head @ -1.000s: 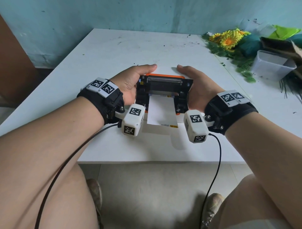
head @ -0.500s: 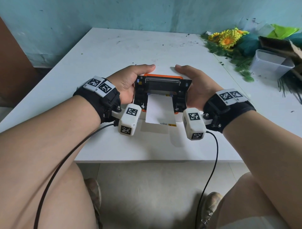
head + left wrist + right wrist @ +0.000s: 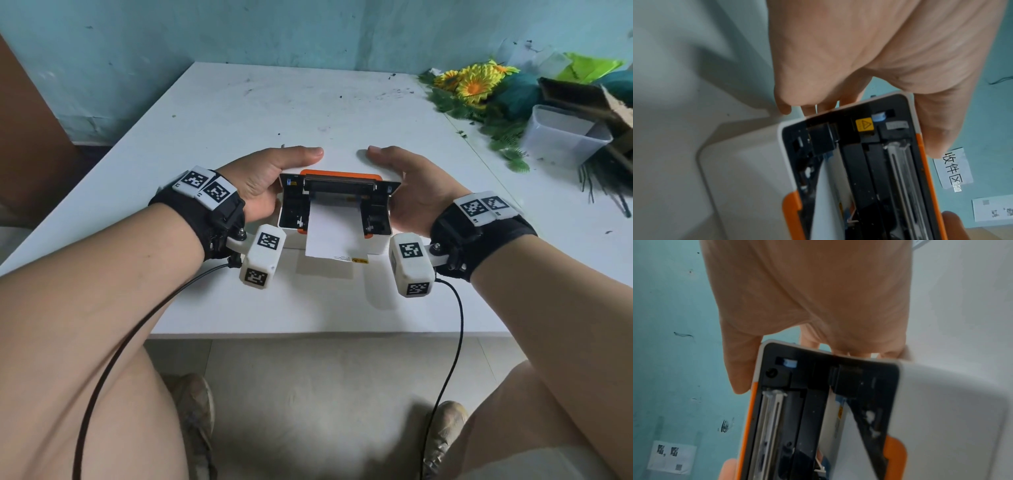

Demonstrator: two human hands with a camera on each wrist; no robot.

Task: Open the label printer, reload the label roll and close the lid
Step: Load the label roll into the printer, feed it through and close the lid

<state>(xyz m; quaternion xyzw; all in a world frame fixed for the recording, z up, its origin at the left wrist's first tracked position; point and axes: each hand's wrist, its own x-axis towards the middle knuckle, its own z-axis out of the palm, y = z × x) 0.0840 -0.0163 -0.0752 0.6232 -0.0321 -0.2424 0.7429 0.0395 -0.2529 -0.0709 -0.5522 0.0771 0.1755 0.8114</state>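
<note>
Our left hand point(image 3: 263, 181) and right hand point(image 3: 416, 186) each clasp one end of the white-and-orange plastic label printer's lid point(image 3: 339, 183), thumbs along its far edge. The lid is half-raised, long axis left to right. The white label strip point(image 3: 330, 231) hangs out toward us. The printer sits near the white table's point(image 3: 274, 113) front edge, with room behind. We'd press down evenly.

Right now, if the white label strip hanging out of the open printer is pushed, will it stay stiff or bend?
The label strip looks thin, held only at its top, so it would probably bend or curl. It seems very light. The printer, held by both hands, likely stays put.
</note>
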